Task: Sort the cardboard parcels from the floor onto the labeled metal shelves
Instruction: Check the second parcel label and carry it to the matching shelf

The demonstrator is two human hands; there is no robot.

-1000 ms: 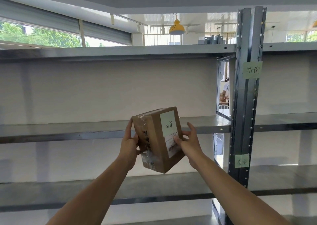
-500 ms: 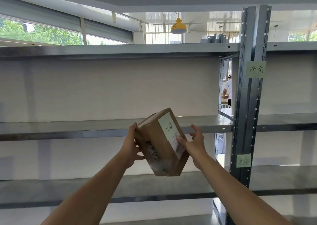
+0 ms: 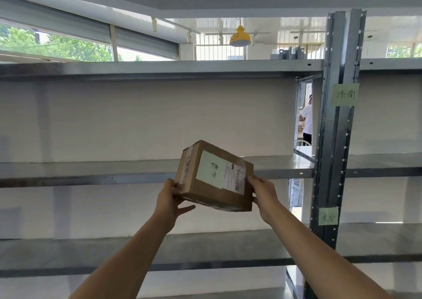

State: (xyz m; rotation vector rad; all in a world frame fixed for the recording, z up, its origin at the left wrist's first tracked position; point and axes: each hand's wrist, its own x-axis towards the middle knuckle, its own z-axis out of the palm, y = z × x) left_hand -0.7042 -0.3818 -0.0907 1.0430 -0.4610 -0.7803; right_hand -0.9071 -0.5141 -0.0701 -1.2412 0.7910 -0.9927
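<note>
I hold a brown cardboard parcel (image 3: 214,177) in front of the metal shelves, tilted, its long side lying nearly level. A pale green handwritten note and a printed shipping label face me. My left hand (image 3: 171,199) grips its lower left corner. My right hand (image 3: 262,190) grips its right end. The parcel hangs in the air in front of the edge of the middle shelf (image 3: 91,172). An upright post (image 3: 335,139) at the right carries an upper green label (image 3: 345,94) and a lower green label (image 3: 328,216).
Top shelf (image 3: 159,69) and lower shelf (image 3: 68,255) run across the view, all bare, with a white backing behind. A second shelf bay stands right of the post. Through a gap a person in a white shirt (image 3: 307,120) stands far behind.
Both hands turned the parcel clockwise from upright to lying on its long side, with its labelled face now toward me, and lifted it slightly toward the middle shelf.
</note>
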